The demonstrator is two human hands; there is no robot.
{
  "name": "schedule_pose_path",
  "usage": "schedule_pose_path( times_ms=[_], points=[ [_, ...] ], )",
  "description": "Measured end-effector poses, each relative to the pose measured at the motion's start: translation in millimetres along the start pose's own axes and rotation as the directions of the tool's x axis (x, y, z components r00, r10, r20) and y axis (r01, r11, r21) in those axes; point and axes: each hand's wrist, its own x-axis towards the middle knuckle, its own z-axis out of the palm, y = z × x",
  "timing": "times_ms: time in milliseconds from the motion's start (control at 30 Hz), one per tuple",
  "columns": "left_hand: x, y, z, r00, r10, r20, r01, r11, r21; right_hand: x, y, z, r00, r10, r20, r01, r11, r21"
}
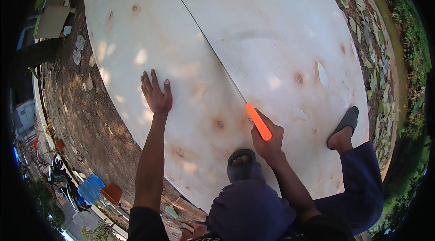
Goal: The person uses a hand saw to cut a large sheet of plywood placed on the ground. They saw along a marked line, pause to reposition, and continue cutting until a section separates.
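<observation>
The right hand [268, 139] is closed around the handle of an orange-handled saw [259, 123]. The saw is over the near half of a large pale wooden panel [281, 59], between the panel's left and right edges. Its blade shows nearly on edge and points away from the near edge. A dark line runs on along the panel in the same direction; where the blade ends and this line begins cannot be determined.

The left hand [158, 100] rests palm down on the panel, fingers spread, nearer the left edge than the saw and apart from it. It holds nothing.

Two feet in dark sandals are on the panel: one sandal [239, 173] toward the near edge, just beside the right hand, the other sandal [348, 121] close to the right edge. The panel's surface bears brown knots, faint stains and patches of light.

Beyond the right edge, dry leaves [378, 82] cover the ground, with green plants [408, 28] farther out. Beyond the left edge is bare brown soil [90, 114]; a blue container [91, 189] and a reddish-brown pot [111, 193] stand close together past it.
</observation>
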Motion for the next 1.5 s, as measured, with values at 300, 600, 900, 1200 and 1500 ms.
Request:
schedule_pose_path(
  times_ms=[300,600,900,1200,1500],
  points=[
    [-0.3,-2.9,1.1,1.0,-0.005,0.01,0.005,1.0,-0.019,31.0,0.3,21.4,0.986,0.164,0.03,-0.166,0.983,0.081],
    [2.9,9.0,2.8,1.0,-0.002,0.018,0.002,1.0,-0.029,89.3,-9.8,43.4,0.943,0.316,0.109,-0.323,0.944,0.061],
    [-2.0,5.5,-0.7,0.999,-0.008,0.038,0.009,1.0,-0.026,2.4,10.8,2.2,0.998,0.065,0.01,-0.065,0.998,-0.008],
    [-2.1,-4.3,-2.9,1.0,-0.007,0.024,0.008,0.999,-0.05,61.1,-22.1,21.5,0.926,0.327,0.186,-0.36,0.915,0.182],
    [-0.2,4.7,0.4,0.996,0.036,-0.077,-0.041,0.997,-0.067,20.0,-46.1,-18.4,0.928,0.338,0.153,-0.352,0.933,0.076]
  ],
)
